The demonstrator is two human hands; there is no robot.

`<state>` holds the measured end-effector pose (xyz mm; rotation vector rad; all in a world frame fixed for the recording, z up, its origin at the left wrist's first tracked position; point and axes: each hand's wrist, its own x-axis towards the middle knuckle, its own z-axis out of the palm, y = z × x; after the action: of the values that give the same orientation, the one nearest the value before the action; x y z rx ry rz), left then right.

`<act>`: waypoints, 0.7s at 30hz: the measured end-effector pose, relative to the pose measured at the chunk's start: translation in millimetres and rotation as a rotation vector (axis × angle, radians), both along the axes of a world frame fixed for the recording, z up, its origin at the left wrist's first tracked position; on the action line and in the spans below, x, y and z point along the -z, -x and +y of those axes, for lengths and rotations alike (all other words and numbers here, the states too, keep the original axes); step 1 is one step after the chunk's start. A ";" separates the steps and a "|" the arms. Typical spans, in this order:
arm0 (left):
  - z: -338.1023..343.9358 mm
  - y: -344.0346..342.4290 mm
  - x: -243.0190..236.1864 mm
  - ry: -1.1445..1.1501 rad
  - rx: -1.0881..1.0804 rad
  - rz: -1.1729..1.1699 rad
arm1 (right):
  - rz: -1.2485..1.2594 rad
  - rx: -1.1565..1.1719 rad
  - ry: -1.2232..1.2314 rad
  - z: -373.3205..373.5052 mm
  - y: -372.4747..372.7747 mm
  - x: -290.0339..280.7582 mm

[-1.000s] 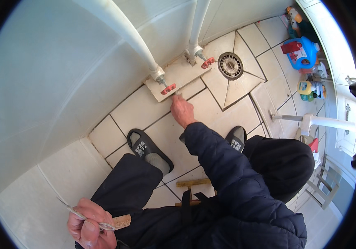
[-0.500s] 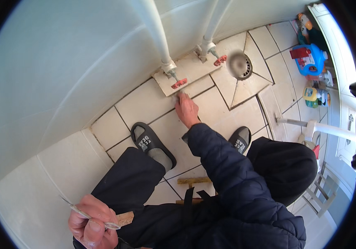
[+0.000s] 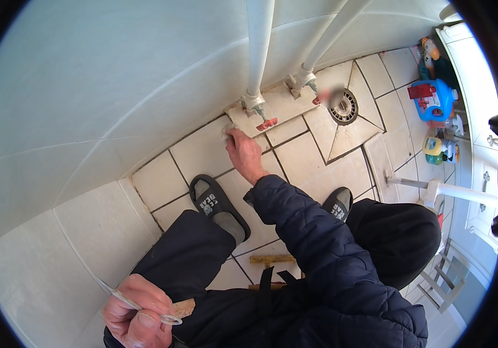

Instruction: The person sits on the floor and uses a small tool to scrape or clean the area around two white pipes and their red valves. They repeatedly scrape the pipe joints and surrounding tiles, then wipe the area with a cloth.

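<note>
Two-handed, with left hand curled round pale cord and tan piece, right hand bunched beside slab (contents unclear). Could bump red valve handle by straying rightward.

from afar i read a home's tiled washroom or kitchen: valved pipes at twelve o'clock, floor drain, blue jug, white cabinet near two.

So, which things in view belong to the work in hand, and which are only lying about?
Seemingly in use:
thin pale looped strip, held in the left hand
brown flat piece beside that hand
small whitish scrap, blurred, pinched in the right hand

Seemingly just about:
blue jug
yellow bottle
floor drain, fixed
</note>
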<state>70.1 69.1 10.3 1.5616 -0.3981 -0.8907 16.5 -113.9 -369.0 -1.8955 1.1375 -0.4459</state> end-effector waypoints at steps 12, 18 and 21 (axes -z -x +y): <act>6.7 -3.3 1.2 -0.022 0.011 -0.038 | 0.049 0.160 0.040 -27.4 -35.0 4.6; 11.5 -5.4 5.2 -0.043 -0.029 -0.031 | 0.082 0.311 -0.087 -33.3 -58.7 5.9; 13.4 -7.2 4.1 -0.059 -0.044 -0.027 | 0.166 0.333 -0.153 -41.0 -69.2 7.4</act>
<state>77.3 82.5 6.3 1.6319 -0.3576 -0.8547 85.7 -154.9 -376.4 -1.6379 1.5635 -0.3749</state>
